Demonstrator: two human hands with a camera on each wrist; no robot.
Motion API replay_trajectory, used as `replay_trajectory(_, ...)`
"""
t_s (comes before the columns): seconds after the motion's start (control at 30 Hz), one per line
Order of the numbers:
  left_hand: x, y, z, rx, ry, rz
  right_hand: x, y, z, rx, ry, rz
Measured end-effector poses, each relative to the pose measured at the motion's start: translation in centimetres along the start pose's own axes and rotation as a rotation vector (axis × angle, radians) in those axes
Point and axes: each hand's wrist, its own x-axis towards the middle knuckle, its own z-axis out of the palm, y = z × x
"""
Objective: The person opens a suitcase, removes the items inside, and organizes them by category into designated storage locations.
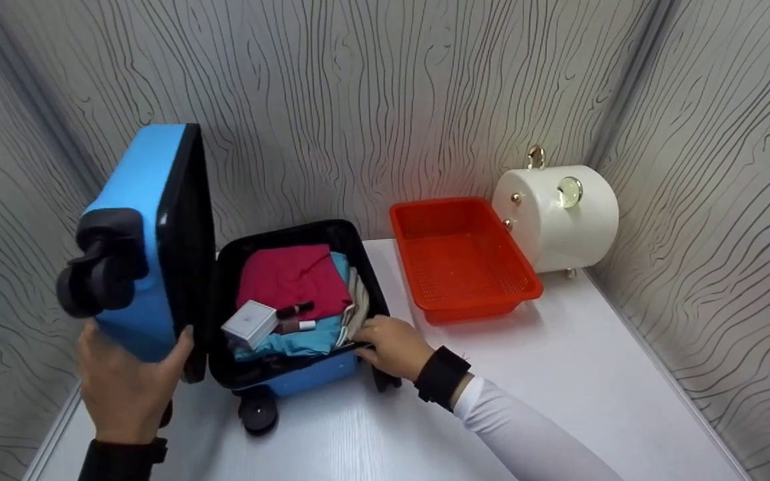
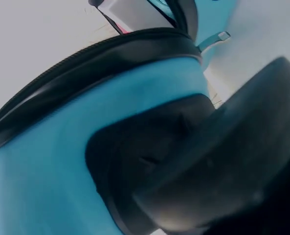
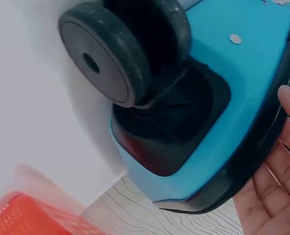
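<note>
A small blue suitcase (image 1: pixel 311 377) lies open on the white table. Its lid (image 1: pixel 132 180) stands raised on the left, and my left hand (image 1: pixel 124 384) grips the lid's lower edge, thumb on the near rim. My right hand (image 1: pixel 395 344) pinches the zippered rim of the base at its front right corner, beside a black wheel (image 3: pixel 105 54). Packed in the base are a folded magenta cloth (image 1: pixel 291 277), a light blue cloth (image 1: pixel 323 337) and a beige cloth (image 1: pixel 357 304). On them rest a small white box (image 1: pixel 250 324), a dark tube (image 1: pixel 295 309) and a small white-capped bottle (image 1: pixel 297 325).
To the right of the suitcase stands a red plastic basket (image 1: pixel 478 310). Behind it, near the corner, is a white drum-shaped case (image 1: pixel 579 234) with gold fittings. Wood-grain patterned walls (image 1: pixel 358 120) close the table in at the back and sides.
</note>
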Motion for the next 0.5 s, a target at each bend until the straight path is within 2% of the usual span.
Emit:
replay_trajectory(0.13,0.8,-1.0,-0.3,-0.074,-0.001,-0.062,-0.3,0.0,0.3,-0.015,0.036,0.006)
replay_trajectory(0.23,1.2,-1.9,-0.2,-0.131,0.025,-0.088,-0.6,-0.1,0.3,-0.016,0.052,0.017)
replay_trajectory(0.37,1.7,-3.2,-0.1,-0.18,0.025,-0.199,-1.0,-0.2,0.4,-0.034,0.072,0.019)
replay_trajectory(0.5,2.2,-4.5,0.1,-0.215,-0.038,-0.352,-1.6,0.0,0.3,-0.046,0.092,0.03)
